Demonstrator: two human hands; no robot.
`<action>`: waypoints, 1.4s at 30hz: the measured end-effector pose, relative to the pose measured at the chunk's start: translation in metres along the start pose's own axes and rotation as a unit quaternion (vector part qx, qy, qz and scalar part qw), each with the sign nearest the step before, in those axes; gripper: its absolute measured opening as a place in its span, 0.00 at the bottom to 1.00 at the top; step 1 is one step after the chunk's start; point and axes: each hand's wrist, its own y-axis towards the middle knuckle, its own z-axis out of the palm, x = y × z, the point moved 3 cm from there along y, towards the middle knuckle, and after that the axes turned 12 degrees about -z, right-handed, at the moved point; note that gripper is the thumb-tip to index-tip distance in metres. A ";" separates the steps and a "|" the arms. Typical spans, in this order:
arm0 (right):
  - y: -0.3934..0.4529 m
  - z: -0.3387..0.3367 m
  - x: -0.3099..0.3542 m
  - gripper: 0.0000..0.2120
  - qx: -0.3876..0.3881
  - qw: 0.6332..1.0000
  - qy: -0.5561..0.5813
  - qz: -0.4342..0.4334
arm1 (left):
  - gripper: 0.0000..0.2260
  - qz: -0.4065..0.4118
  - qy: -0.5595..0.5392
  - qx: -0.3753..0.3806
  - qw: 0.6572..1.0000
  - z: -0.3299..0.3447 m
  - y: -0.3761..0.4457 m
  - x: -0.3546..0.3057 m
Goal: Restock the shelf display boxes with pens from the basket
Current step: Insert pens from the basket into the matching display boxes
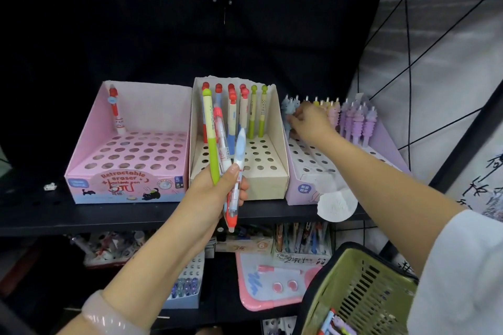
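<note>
Where holes gape, pink box (81, 168) roomiest.

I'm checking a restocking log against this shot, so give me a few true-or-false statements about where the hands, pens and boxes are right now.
1. The left hand grips a bunch of pens. True.
2. The pink display box is full of pens. False: only one pen stands in it, at the back left; its other holes are open.
3. The right hand is at the blue pens in the lilac display box. True.
4. The green basket sits on the shelf beside the boxes. False: it is at lower right, below shelf level.
5. The middle cream box holds pens only in its rear rows. True.
</note>
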 end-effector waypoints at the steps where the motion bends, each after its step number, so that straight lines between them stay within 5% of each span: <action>1: -0.002 -0.004 0.003 0.13 -0.025 1.000 0.007 0.007 | 0.08 0.001 -0.001 -0.002 1.000 -0.002 -0.001 0.000; 5: -0.026 -0.032 0.038 0.06 -0.208 0.972 0.035 -0.106 | 0.08 0.005 -0.024 -0.010 1.000 -0.006 -0.002 -0.003; 8: -0.067 -0.028 0.083 0.06 -0.122 0.936 -0.005 -0.329 | 0.08 0.006 -0.045 -0.014 0.999 -0.005 -0.003 -0.006; 11: -0.106 -0.018 0.105 0.09 -0.031 0.864 -0.061 -0.498 | 0.08 0.005 -0.094 -0.028 0.995 -0.006 -0.003 -0.011; 14: -0.121 -0.007 0.112 0.11 0.025 0.811 -0.088 -0.578 | 0.09 -0.020 -0.134 -0.033 0.990 -0.006 -0.006 -0.014; 18: -0.123 0.003 0.120 0.09 0.016 0.784 -0.137 -0.605 | 0.09 -0.039 -0.145 -0.028 0.988 -0.009 -0.012 -0.016; 20: -0.123 0.004 0.125 0.09 -0.004 0.784 -0.116 -0.609 | 0.10 -0.040 -0.142 -0.027 0.989 -0.013 -0.014 -0.018; 22: -0.120 0.002 0.132 0.10 -0.016 0.825 -0.025 -0.565 | 0.09 -0.029 -0.129 -0.058 0.989 -0.021 -0.017 -0.020; 24: -0.108 -0.003 0.139 0.09 -0.030 0.893 0.113 -0.434 | 0.09 -0.009 -0.064 -0.114 0.991 -0.033 -0.020 -0.023; 26: -0.095 -0.003 0.148 0.09 0.000 0.918 0.253 -0.306 | 0.09 0.009 -0.027 -0.154 0.988 -0.045 -0.024 -0.025; 30: -0.076 0.006 0.164 0.12 0.048 0.879 0.424 -0.210 | 0.08 0.026 0.010 -0.182 0.983 -0.065 -0.034 -0.030; 36: -0.058 0.020 0.190 0.11 0.050 0.854 0.481 -0.191 | 0.07 0.086 0.081 -0.265 0.957 -0.094 -0.046 -0.043; 42: -0.051 0.040 0.222 0.11 0.109 0.833 0.510 -0.183 | 0.03 0.063 0.013 -0.173 0.983 -0.117 -0.050 -0.055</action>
